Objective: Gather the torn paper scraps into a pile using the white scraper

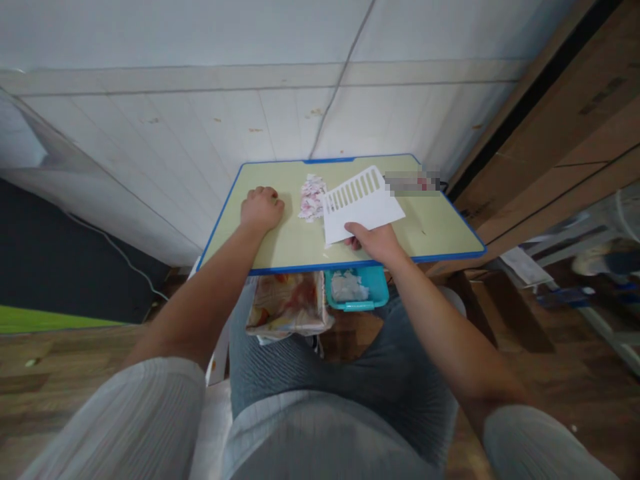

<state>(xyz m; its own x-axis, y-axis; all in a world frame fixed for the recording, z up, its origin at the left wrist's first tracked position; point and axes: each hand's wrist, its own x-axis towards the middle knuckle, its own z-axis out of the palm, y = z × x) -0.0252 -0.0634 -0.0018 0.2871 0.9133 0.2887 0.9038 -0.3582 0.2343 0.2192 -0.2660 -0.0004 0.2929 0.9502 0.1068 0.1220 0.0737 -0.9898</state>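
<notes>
My right hand (373, 241) grips the lower edge of a white sheet with a row of slots cut through it (367, 215), thumb on top and fingers beneath. The sheet is held tilted over the small table (295, 250). Beside its left edge lies a small heap of pinkish-white paper pieces (313, 198), partly covered by the sheet. On the table's left side rests my left hand (263, 209), its fingers curled in. Whatever it may hold is hidden, though a small dark reddish spot shows by the thumb.
A blurred-out item (413, 183) lies at the table's back right. Below the front edge are a cloth-lined bin (287, 327) and a turquoise basket (357, 306) with whitish scraps in it. The wall (200, 127) stands behind, with brown cardboard (530, 173) on the right.
</notes>
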